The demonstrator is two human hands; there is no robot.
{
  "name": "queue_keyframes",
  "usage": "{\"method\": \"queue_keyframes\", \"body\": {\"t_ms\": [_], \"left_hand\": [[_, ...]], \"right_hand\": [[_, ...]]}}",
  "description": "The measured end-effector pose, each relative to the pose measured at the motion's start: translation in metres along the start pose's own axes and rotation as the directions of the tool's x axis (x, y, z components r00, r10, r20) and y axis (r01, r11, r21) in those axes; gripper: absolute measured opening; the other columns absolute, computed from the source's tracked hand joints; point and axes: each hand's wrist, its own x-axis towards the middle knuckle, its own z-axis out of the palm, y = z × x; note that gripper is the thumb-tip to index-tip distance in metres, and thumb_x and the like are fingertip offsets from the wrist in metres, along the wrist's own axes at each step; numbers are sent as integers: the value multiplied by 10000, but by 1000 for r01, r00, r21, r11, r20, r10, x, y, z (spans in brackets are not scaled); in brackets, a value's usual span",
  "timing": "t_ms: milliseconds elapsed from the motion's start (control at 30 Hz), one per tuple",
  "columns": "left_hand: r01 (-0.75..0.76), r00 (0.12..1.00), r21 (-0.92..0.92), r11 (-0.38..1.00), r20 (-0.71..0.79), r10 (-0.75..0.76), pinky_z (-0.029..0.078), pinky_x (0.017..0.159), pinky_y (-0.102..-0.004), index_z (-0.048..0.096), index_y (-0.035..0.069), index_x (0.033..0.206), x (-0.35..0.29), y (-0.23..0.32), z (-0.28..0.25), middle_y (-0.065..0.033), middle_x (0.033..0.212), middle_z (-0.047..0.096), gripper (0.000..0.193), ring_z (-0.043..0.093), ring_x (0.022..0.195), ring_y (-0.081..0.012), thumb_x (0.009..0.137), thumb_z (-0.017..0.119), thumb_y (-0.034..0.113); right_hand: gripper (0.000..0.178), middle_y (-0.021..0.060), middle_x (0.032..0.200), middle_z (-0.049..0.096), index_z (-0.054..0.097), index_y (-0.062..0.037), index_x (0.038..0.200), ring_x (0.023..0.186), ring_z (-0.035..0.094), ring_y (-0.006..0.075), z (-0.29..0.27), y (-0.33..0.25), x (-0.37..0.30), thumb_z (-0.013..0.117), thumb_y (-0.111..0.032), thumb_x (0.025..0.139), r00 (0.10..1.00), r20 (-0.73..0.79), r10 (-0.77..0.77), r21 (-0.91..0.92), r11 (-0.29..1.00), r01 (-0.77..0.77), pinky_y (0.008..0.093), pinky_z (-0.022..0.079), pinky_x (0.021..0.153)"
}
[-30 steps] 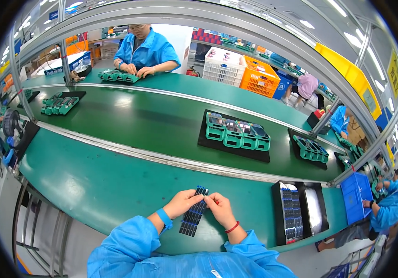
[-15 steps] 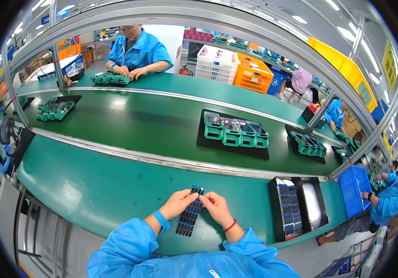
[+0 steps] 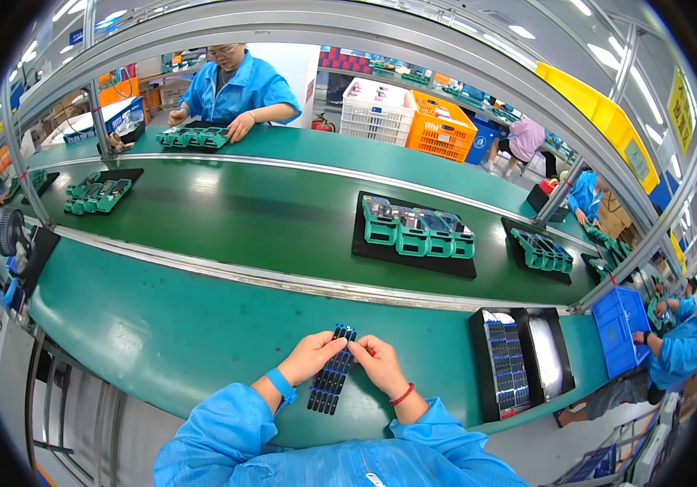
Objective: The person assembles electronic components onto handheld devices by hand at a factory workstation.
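Observation:
In front of me I hold a narrow sheet of black strips with blue bands [image 3: 330, 381], tilted over the green bench. My left hand [image 3: 317, 357] pinches its upper left part between thumb and fingers. On the other edge, my right hand [image 3: 377, 363] is closed at the upper right corner, its thumb close to the left one. A small red spot shows by the right fingers; I cannot make out what it is. To the right stands a black two-part box [image 3: 486, 402] with similar sheets [image 3: 508, 365] in one half and whitish film [image 3: 545, 357] in the other.
Beyond a metal rail [image 3: 283, 283], a green conveyor belt [image 3: 259, 219] carries black boards with green plastic housings [image 3: 417, 230]. A blue bin [image 3: 620, 329] stands right of the box. Across the belt, a co-worker [image 3: 239, 89] handles similar housings; metal posts frame the line.
The housings in the middle of the belt have shifted slightly right. Across the belt, the co-worker's hands have moved apart. My own hands and the sheet stay almost still.

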Motion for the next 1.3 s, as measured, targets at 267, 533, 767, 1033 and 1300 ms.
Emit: {"method": "queue_keyframes", "body": {"t_ms": [267, 533, 767, 1033, 1300], "left_hand": [[-3, 1000, 24, 1000, 2, 3, 454, 686, -226, 616, 17, 960, -2, -6, -8, 12, 855, 613, 215, 537, 764, -53, 953, 527, 213], [-47, 999, 10, 999, -14, 47, 441, 614, -223, 607, 8, 898, 1, -27, -36, 1, 794, 608, 249, 519, 699, -48, 938, 562, 249], [-21, 1000, 36, 999, 15, 20, 453, 679, -227, 609, 12, 964, 1, -30, -50, 7, 853, 612, 217, 536, 759, -55, 949, 535, 215], [-56, 998, 19, 998, -15, 56, 439, 614, -227, 621, 6, 919, 0, -35, -54, 5, 779, 605, 254, 519, 694, -52, 937, 562, 252], [-53, 998, 9, 999, -17, 53, 437, 612, -230, 616, 6, 901, -1, -33, -56, 3, 772, 601, 256, 515, 689, -54, 938, 559, 253]], "right_hand": [[162, -22, 724, 580, 607, -32, 832, 675, 508, 47, 7, 4, 2, 614, -176, 905, 1000, -1, 6, -25, 1000, -6, 196, 412, 602], [177, -29, 690, 572, 605, -27, 826, 643, 482, 37, 32, 30, 15, 628, -187, 898, 999, -25, -21, -21, 1000, 20, 198, 391, 558], [172, -30, 693, 573, 606, -28, 825, 644, 483, 38, 42, 30, 20, 628, -183, 896, 1000, -24, -11, -12, 1000, 11, 200, 393, 558], [168, -23, 706, 582, 607, -20, 832, 656, 492, 40, 48, 33, 21, 621, -173, 901, 1000, -19, -19, -10, 1000, 19, 202, 402, 569], [166, -22, 713, 584, 605, -18, 833, 664, 497, 41, 50, 34, 22, 621, -169, 901, 1000, -15, -10, -8, 1000, 10, 201, 410, 581]]}}
